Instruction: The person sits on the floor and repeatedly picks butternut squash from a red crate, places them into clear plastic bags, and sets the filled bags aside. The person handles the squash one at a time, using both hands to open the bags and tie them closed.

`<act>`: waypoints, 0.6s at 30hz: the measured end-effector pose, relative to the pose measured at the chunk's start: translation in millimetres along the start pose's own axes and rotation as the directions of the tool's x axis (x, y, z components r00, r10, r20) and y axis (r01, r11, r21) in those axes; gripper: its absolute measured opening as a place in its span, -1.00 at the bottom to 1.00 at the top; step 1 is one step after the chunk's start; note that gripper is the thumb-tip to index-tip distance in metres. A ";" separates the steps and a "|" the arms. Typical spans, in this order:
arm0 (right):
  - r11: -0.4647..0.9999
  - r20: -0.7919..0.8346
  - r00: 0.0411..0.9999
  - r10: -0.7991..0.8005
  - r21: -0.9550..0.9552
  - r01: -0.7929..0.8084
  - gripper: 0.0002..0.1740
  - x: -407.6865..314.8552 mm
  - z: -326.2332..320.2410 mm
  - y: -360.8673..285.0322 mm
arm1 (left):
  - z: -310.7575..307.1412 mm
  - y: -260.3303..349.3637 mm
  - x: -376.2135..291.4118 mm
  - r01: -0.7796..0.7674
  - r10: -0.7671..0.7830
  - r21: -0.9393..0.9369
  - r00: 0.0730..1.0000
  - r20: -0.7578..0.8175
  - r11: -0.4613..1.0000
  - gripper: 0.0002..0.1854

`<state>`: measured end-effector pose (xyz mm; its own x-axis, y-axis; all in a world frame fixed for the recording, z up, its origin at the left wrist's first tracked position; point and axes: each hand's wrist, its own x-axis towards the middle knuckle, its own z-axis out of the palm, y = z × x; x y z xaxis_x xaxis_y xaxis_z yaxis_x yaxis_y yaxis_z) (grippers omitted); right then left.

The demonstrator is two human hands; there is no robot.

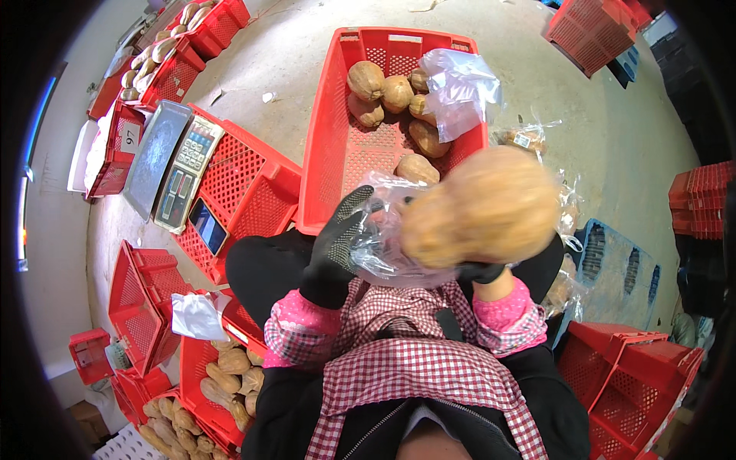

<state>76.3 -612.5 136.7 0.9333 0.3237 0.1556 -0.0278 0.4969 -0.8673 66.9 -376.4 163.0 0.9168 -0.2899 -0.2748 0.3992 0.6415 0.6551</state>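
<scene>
My right hand (480, 271), in a dark glove, holds a large tan squash (489, 207) from beneath; the squash is blurred. Its narrower end lies at a clear plastic bag (382, 261), and I cannot tell whether it is inside. My left hand (339, 247), in a black dotted glove, holds the bag's left side. Before me stands a red plastic crate (313, 149) with several smaller squashes (397, 94) in it. More clear plastic bags (460, 86) hang over that crate's right wall. Part of my right hand is hidden behind the squash.
To the left, a digital scale (190, 167) and a phone (208, 226) rest on an upturned red crate (241, 172). Bagged squashes (523, 139) lie on the floor at the right, near a blue pallet (618, 270). Crates with squashes (195, 374) stand at the lower left, stacked crates (627, 379) at the lower right.
</scene>
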 end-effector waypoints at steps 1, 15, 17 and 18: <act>0.999 0.031 0.999 0.029 -0.038 -0.028 -0.20 6.0 7.4 8.3 | -5.1 -4.2 2.9 -0.223 0.226 0.427 0.973 0.045 0.876 -0.54; 0.094 0.147 0.966 0.213 -0.987 0.129 -0.29 49.9 43.5 61.0 | -38.5 -8.7 -12.1 0.012 0.396 0.889 0.898 0.191 -0.457 -0.61; 0.091 0.161 0.966 0.202 -0.985 0.145 -0.25 50.7 38.0 55.1 | -36.3 -12.2 -1.2 -0.102 0.378 0.853 0.865 0.330 -0.512 -0.62; 0.138 0.229 0.973 -0.007 -0.964 0.228 -0.24 47.6 31.8 48.3 | -37.1 -13.4 1.3 -0.086 0.375 0.876 0.881 0.289 -0.475 -0.64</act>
<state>108.0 -547.4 117.3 0.8264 0.4964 0.2659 0.5543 -0.6334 -0.5399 63.3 -359.0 127.8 0.9532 -0.2202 0.2069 -0.2798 -0.9018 0.3292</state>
